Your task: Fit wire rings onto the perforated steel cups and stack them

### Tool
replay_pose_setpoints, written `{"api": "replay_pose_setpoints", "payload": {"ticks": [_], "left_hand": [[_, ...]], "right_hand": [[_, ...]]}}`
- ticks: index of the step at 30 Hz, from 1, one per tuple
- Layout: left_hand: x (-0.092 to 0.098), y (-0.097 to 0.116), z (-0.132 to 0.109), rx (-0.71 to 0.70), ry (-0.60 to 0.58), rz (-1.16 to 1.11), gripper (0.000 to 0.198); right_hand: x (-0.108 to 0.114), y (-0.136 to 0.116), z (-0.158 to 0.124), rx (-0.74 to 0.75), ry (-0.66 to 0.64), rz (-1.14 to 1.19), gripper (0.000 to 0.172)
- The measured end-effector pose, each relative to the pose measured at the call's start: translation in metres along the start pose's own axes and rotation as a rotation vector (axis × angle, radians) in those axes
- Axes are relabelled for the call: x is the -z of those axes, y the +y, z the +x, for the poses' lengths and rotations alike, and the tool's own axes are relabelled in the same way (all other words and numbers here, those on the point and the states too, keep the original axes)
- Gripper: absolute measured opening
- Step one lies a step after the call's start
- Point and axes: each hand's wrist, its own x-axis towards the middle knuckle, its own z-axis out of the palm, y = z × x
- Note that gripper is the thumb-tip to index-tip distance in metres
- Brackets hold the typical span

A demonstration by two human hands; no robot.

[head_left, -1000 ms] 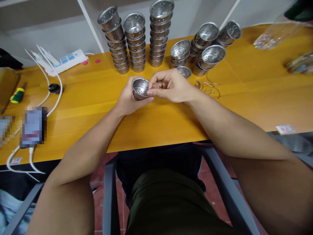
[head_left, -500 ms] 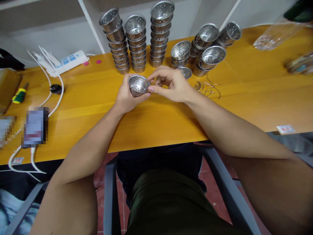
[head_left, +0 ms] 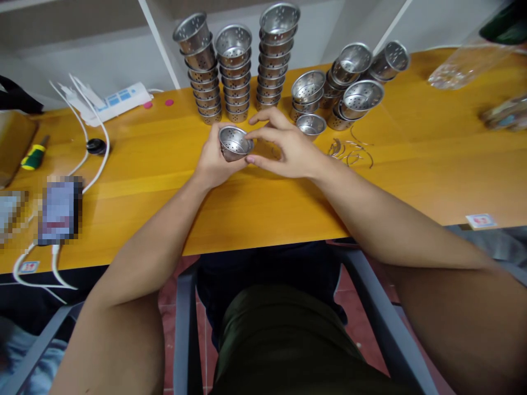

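Observation:
A small perforated steel strainer cup (head_left: 235, 144) is held over the table, its open mouth tilted towards me. My left hand (head_left: 212, 159) wraps round its left side and underneath, closed on it. At the cup's right rim, my right hand (head_left: 284, 144) has thumb and index finger against the metal, while the other fingers are raised and spread. Whether something small sits between those fingertips is hidden. Just behind my right hand stands another strainer cup (head_left: 311, 125). Thin curved wires (head_left: 349, 152) lie in a loose heap to the right of it.
Tall stacks of strainer cups (head_left: 236, 71) line the back, with shorter stacks (head_left: 358, 101) to the right. On the left are a power strip (head_left: 119, 101), white cables, a phone (head_left: 60, 211) and a screwdriver (head_left: 35, 156). A clear plastic bottle (head_left: 461, 66) lies back right.
My right hand's fingers have spread from a tight pinch at the cup's rim, index and thumb now further apart. The left hand keeps its hold. The whole view has shifted slightly.

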Motion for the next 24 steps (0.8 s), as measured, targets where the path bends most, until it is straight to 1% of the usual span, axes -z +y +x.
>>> {"api": "replay_pose_setpoints", "payload": {"ticks": [4, 7, 9, 12, 14, 17, 18, 22, 24], "left_hand": [[0.001, 0.014, -0.002, 0.045, -0.034, 0.025, 0.108], [0.001, 0.018, -0.003, 0.077, -0.061, 0.045, 0.114], [0.000, 0.017, -0.003, 0.088, -0.071, 0.042, 0.117], [-0.002, 0.016, -0.003, 0.098, -0.097, 0.027, 0.116], [-0.004, 0.017, -0.004, 0.082, -0.110, 0.004, 0.114], [-0.007, 0.019, -0.004, 0.030, -0.126, -0.042, 0.115], [-0.007, 0.019, -0.004, 0.016, -0.132, -0.048, 0.116], [-0.003, 0.014, -0.007, 0.021, -0.157, -0.001, 0.111], [-0.001, 0.012, -0.008, 0.027, -0.172, 0.016, 0.108]], "right_hand": [[-0.007, -0.001, -0.001, 0.003, -0.052, -0.008, 0.068], [-0.012, -0.002, -0.002, -0.001, -0.090, 0.007, 0.068], [-0.014, -0.001, -0.002, 0.001, -0.091, 0.006, 0.068], [-0.015, 0.001, -0.001, 0.017, -0.053, -0.001, 0.067], [-0.017, 0.003, 0.000, 0.029, -0.024, 0.000, 0.071], [-0.017, 0.002, 0.001, 0.025, -0.010, -0.003, 0.082], [-0.017, 0.002, 0.001, 0.021, -0.013, -0.011, 0.081], [-0.011, -0.004, 0.000, 0.014, -0.063, -0.087, 0.067], [-0.007, -0.007, -0.001, 0.011, -0.101, -0.129, 0.066]]}}
